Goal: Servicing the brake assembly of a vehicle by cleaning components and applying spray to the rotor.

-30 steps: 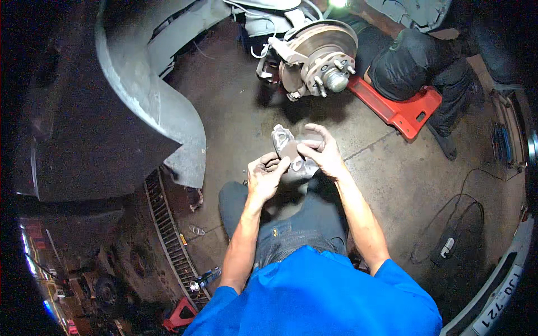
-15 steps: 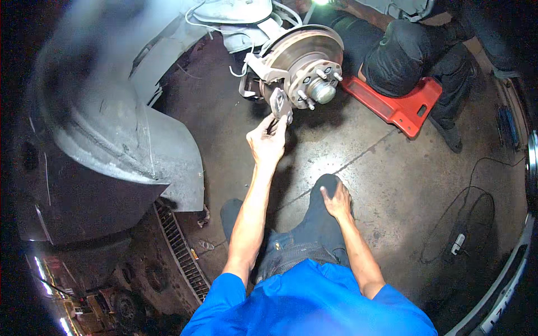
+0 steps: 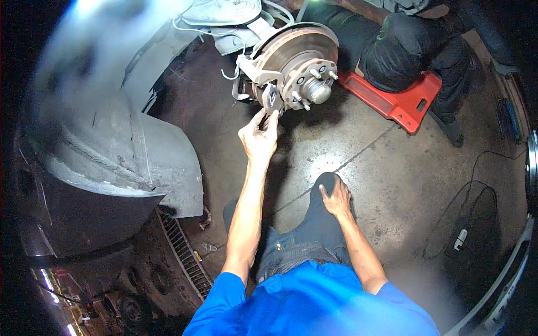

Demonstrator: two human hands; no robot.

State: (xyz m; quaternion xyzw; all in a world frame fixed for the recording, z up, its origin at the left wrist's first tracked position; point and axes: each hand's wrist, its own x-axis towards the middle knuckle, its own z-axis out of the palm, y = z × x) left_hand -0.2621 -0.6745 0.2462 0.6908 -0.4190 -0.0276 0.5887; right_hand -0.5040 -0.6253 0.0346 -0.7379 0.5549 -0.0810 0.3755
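Between thumb and fingers, my left hand (image 3: 260, 134) pinches a brake pad (image 3: 271, 99) by its lower end. The pad stands upright against the bracket (image 3: 259, 75) beside the brake disc (image 3: 300, 49); whether it is seated there I cannot tell. To the right of the pad sits the wheel hub (image 3: 315, 88) with its bare studs. My right hand (image 3: 337, 197) rests on my right knee, fingers stretched over the dark trousers, holding nothing.
A grey fender (image 3: 168, 162) curves along the left. At the upper right a person (image 3: 400, 50) in dark clothes sits on a red creeper seat (image 3: 392, 103). A cable with a white plug-like piece (image 3: 460, 239) lies on the floor at right. A floor grate (image 3: 182, 255) runs lower left.
My left hand has shifted slightly left and up with the brake pad, which now sits closer in at the bracket. The right hand stays on the knee. The whole view has tilted a little.
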